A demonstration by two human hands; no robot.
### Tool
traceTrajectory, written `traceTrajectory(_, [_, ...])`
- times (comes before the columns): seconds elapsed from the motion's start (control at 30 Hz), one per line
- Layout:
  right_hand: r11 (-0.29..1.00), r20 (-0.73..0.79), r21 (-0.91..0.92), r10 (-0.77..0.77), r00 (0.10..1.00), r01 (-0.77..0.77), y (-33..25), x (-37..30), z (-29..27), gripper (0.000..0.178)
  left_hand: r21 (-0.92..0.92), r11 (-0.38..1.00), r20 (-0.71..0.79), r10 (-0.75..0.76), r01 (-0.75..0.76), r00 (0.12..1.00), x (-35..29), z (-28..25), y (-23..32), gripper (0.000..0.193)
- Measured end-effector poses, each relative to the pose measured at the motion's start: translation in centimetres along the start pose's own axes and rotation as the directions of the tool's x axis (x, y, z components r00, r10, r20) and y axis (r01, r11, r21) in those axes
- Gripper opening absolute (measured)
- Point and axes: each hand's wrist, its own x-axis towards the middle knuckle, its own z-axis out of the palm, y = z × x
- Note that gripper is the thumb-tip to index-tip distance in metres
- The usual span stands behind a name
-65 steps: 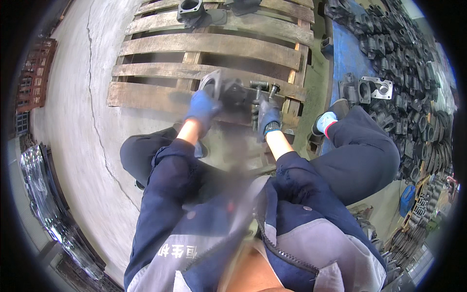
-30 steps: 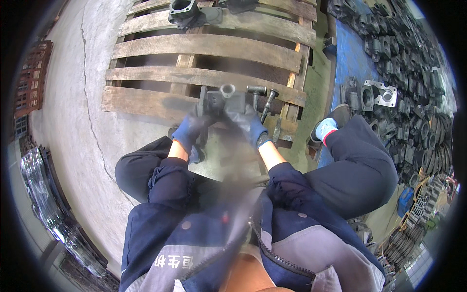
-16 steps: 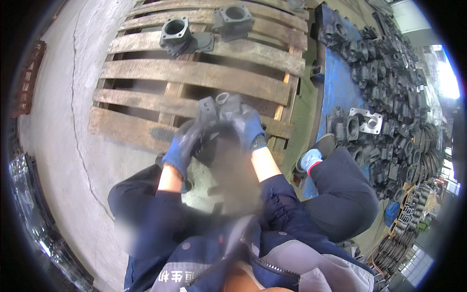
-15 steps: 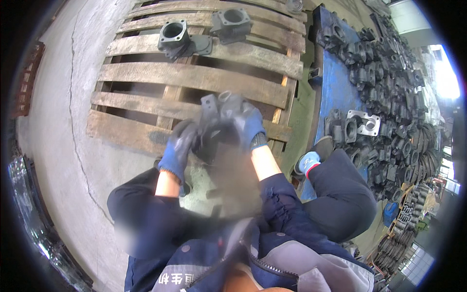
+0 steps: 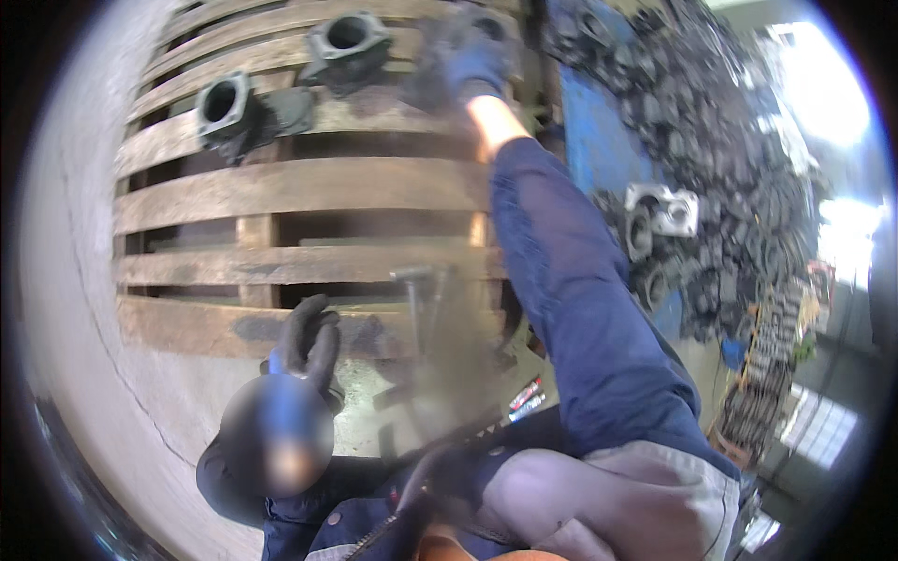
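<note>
My right hand (image 5: 477,64), in a blue and dark grey glove, reaches out to the far right part of the wooden pallet (image 5: 309,190). Its fingers close on a dark grey metal casting (image 5: 435,64), both smeared by motion. To the left of that stand two more flanged castings with round bores, one casting (image 5: 348,58) farther back and another casting (image 5: 229,112) nearer the pallet's left side. My left hand (image 5: 311,348), gloved alike, hovers by the front board with loosely bent fingers, and nothing shows in it. A blurred T-shaped metal tool, perhaps a hammer (image 5: 414,304), stands near the front edge.
On the right, a blue surface (image 5: 594,126) bears a large heap of dark castings (image 5: 730,168), with one bright silver flanged plate (image 5: 662,209) among them. Small red and blue tubes (image 5: 526,400) lie below my right arm. Cracked concrete floor (image 5: 79,252) runs along the left.
My right hand has carried the casting from close in front of me to the far right of the pallet. My left hand has come off the casting and dropped back. The view has shifted.
</note>
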Motion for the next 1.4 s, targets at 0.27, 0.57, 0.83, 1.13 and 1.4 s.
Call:
traceTrajectory(0.27, [0.966, 0.237, 0.138, -0.245, 0.940, 0.217, 1.8, -2.3, -0.9, 0.033, 0.007, 0.998, -0.005, 0.057, -0.057, 0.998, -0.1, 0.4, -1.3, 0.039])
traceTrajectory(0.57, [0.555, -0.030, -0.797, 0.357, 0.934, -0.238, 20.0, -11.4, -8.3, 0.045, 0.229, 0.960, -0.046, 0.174, -0.159, 0.984, -0.1, -1.9, -3.8, 0.033])
traceTrajectory(0.83, [0.826, 0.080, -0.454, 0.412, 0.908, -0.335, 32.4, -16.6, -13.3, 0.046, 0.342, 0.936, -0.171, 0.150, -0.084, 0.974, -0.7, -3.7, -6.0, 0.034])
traceTrajectory(1.13, [0.663, 0.254, -0.748, 0.239, 0.937, 0.034, 33.6, -13.8, -10.7, 0.031, 0.462, 0.886, -0.328, 0.218, -0.045, 0.919, -2.6, -3.3, -3.9, 0.035])
traceTrajectory(1.4, [0.937, -0.033, -0.199, 0.287, 0.957, -0.288, 25.6, -16.5, -12.2, 0.030, 0.391, 0.904, -0.371, 0.328, -0.174, 0.869, -2.6, -5.4, -2.5, 0.036])
